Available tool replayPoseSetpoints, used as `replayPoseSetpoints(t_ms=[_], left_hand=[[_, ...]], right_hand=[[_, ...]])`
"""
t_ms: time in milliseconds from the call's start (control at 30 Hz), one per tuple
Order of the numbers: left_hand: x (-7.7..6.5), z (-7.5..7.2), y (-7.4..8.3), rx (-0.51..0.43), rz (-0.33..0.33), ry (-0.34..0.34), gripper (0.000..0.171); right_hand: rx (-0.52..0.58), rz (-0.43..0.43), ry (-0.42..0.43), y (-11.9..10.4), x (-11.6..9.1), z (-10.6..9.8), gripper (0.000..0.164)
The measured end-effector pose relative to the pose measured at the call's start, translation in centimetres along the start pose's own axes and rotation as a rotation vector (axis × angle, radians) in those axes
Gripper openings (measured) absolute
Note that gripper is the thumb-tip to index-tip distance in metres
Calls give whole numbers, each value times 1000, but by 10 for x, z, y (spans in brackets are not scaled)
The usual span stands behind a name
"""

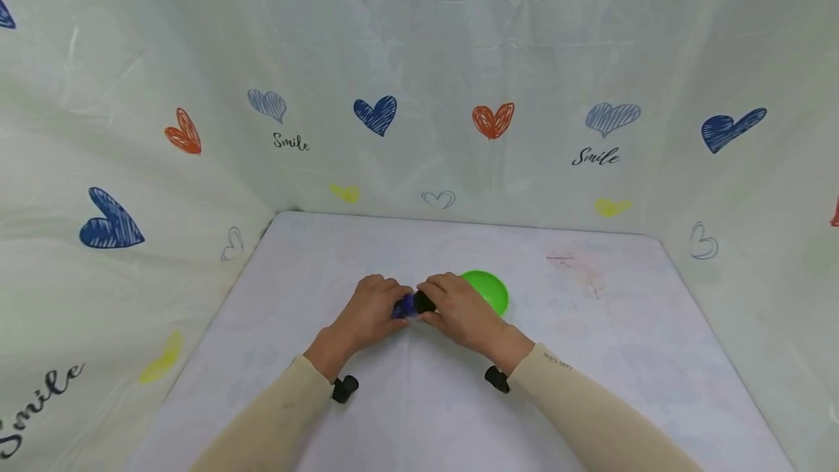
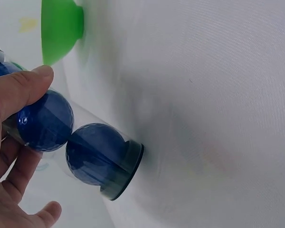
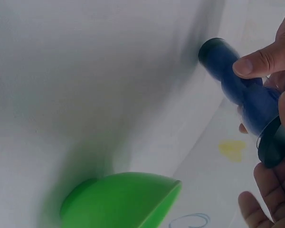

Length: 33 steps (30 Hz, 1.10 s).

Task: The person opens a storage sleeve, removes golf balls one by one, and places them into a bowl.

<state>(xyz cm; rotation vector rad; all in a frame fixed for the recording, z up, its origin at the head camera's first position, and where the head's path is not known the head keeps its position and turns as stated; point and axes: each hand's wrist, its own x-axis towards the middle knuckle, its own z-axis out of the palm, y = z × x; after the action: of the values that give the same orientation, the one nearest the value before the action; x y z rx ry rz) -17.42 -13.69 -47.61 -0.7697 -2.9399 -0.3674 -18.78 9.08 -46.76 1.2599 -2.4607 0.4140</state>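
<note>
A clear tube of blue balls (image 2: 92, 154) with a dark base cap is held tilted above the table. My left hand (image 1: 372, 309) grips it round the middle, thumb on top and fingers beneath. At the tube's other end, my right hand (image 1: 464, 312) pinches a dark lid (image 3: 274, 145) between thumb and fingers. The lid sits askew at the tube's clear rim in the right wrist view. Just beyond the right hand stands a green bowl (image 1: 491, 288), partly hidden by that hand in the head view.
The white-covered table (image 1: 629, 355) has faint reddish marks (image 1: 580, 272) toward its back right. Behind it and at the sides hangs a pale curtain (image 1: 432, 57) printed with hearts. A dark wrist camera (image 1: 344, 389) sits below the left wrist, another (image 1: 497, 379) below the right.
</note>
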Motion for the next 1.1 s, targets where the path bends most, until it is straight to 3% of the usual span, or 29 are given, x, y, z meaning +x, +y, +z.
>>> replayPoseSetpoints(t_ms=[267, 600, 767, 1100], left_hand=[[-1, 4, 5, 63, -22, 9, 53], [-4, 8, 10, 188, 3, 107, 51], [-4, 8, 10, 188, -5, 112, 50], [-5, 7, 10, 142, -17, 117, 49]], right_hand=[[0, -33, -34, 2, -2, -2, 46], [-25, -55, -26, -1, -2, -4, 50], [-37, -75, -8, 0, -3, -4, 53], [-91, -106, 17, 3, -3, -2, 45]])
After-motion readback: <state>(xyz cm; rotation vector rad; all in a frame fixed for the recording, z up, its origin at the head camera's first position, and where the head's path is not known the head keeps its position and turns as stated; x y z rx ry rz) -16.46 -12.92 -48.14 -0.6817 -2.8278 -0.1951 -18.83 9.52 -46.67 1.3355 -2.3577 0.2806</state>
